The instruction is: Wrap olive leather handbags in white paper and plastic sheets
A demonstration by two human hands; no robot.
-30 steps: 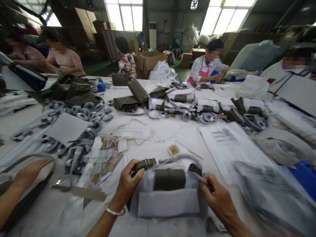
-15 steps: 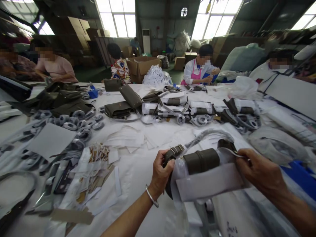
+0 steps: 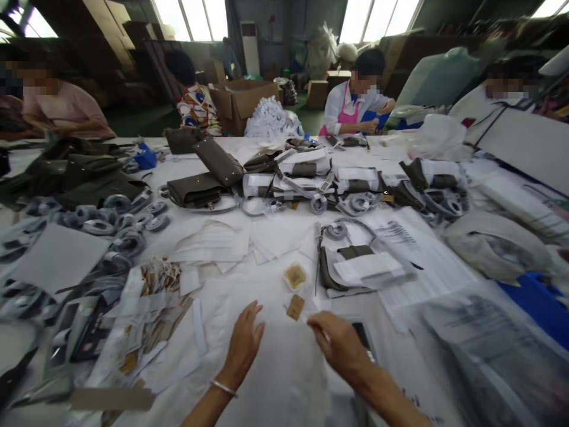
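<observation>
My left hand (image 3: 243, 343) hovers over the white tabletop with its fingers apart and nothing in it. Closed in a pinch, my right hand (image 3: 340, 344) is just right of a small brown card tag (image 3: 295, 307). Whatever its fingers hold, if anything, I cannot make out. Behind the tag lies a small yellowish square piece (image 3: 294, 277). Farther back to the right, a dark olive handbag (image 3: 331, 270) with white paper and clear plastic wrapping rests on the table. Its strap curls behind it. A dark flat object (image 3: 363, 339) shows partly behind my right hand.
Wrapped bags (image 3: 306, 178) lie in a row across the table. At left are coiled grey straps (image 3: 98, 227), a white sheet (image 3: 62, 258) and a heap of brown tags (image 3: 162, 279). Clear plastic bags (image 3: 498, 350) lie at right. Several co-workers sit around the table.
Both hands have let go of the olive handbag, which now lies farther back on the table. My hands have drawn closer together, the right one moving left beside the brown tag. The view has shifted.
</observation>
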